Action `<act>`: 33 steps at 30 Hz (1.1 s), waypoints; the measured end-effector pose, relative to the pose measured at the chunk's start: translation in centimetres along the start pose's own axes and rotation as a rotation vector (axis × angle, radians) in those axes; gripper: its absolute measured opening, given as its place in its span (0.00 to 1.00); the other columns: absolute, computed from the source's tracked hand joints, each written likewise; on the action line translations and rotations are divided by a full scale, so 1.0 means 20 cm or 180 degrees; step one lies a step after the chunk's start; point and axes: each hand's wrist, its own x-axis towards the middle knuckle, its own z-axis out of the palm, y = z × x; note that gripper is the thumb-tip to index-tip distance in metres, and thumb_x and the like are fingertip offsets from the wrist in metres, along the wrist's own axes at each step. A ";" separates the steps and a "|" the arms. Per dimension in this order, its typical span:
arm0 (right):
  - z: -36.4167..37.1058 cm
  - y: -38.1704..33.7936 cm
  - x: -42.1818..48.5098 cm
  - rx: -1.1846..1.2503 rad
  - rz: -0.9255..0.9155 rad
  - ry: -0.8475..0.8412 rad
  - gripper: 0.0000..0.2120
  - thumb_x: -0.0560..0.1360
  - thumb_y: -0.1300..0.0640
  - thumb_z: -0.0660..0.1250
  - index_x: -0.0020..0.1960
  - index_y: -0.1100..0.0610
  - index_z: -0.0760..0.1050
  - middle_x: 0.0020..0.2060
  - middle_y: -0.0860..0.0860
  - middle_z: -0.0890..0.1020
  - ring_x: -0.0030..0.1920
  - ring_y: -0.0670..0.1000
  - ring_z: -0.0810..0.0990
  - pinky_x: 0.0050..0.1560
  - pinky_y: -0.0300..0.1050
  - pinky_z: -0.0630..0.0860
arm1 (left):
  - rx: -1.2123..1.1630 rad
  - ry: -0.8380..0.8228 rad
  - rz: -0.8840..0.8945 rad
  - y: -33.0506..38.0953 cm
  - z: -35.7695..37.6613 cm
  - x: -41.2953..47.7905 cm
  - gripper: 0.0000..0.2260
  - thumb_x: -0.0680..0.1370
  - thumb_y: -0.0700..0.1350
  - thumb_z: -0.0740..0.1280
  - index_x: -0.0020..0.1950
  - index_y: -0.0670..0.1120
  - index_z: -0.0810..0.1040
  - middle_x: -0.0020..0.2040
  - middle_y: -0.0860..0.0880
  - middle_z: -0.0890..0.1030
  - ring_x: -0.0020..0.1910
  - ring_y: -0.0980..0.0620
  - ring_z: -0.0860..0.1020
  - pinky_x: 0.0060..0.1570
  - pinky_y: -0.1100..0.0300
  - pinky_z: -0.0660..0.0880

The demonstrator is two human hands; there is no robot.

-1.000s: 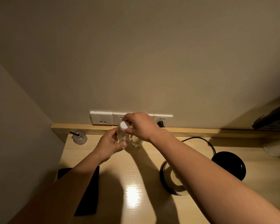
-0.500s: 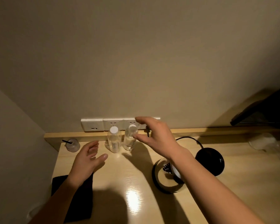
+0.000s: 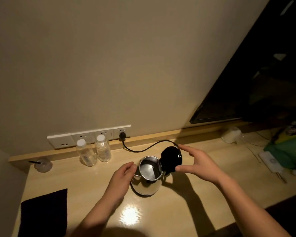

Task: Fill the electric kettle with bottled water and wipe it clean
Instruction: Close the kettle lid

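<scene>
The steel electric kettle stands mid-table with its black lid hinged up and its inside showing. My left hand rests its fingertips against the kettle's left side by the spout, fingers loosely apart. My right hand spans the raised lid, thumb and forefinger touching its edge. Two capped clear water bottles stand upright by the wall, left of the kettle, apart from both hands. A dark cloth lies flat at the table's front left.
A black cord runs from the kettle to a plug in the wall socket strip. A lidded cup with a straw sits back left. A dark screen, a green bag and clutter fill the right.
Both hands let go of the bottles, which now stand by the wall, and moved right to the kettle. The view shifted right and down.
</scene>
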 end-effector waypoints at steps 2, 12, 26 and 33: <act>0.02 0.03 0.01 0.0235 -0.0052 -0.0196 0.46 0.67 0.44 0.82 0.80 0.43 0.64 0.76 0.43 0.71 0.72 0.44 0.67 0.71 0.44 0.67 | 0.0117 0.0232 0.0007 0.02 0.09 -0.01 0.12 0.84 0.50 0.66 0.61 0.48 0.85 0.56 0.52 0.86 0.59 0.51 0.82 0.53 0.63 0.74; 0.13 -0.02 0.08 0.0272 -0.0755 -0.0309 0.45 0.68 0.46 0.82 0.80 0.40 0.63 0.77 0.39 0.69 0.76 0.41 0.66 0.74 0.40 0.63 | 0.0909 0.0728 -0.0121 0.15 0.18 -0.05 0.25 0.83 0.63 0.61 0.46 0.46 0.87 0.45 0.47 0.87 0.49 0.46 0.83 0.48 0.55 0.74; 0.38 -0.16 0.18 -0.1052 -0.1516 -0.0184 0.36 0.67 0.39 0.80 0.70 0.45 0.71 0.66 0.45 0.80 0.68 0.51 0.75 0.71 0.51 0.72 | 0.1131 0.0879 -0.0129 0.12 0.17 0.00 0.13 0.78 0.57 0.73 0.49 0.48 0.89 0.44 0.50 0.88 0.48 0.50 0.85 0.52 0.52 0.80; 0.40 -0.15 0.19 -0.0818 -0.1207 -0.0450 0.46 0.67 0.41 0.81 0.78 0.49 0.64 0.75 0.48 0.72 0.76 0.51 0.67 0.72 0.53 0.71 | 0.1173 0.0980 -0.0102 0.08 0.17 0.04 0.10 0.77 0.51 0.76 0.52 0.46 0.89 0.45 0.49 0.89 0.49 0.50 0.85 0.51 0.55 0.79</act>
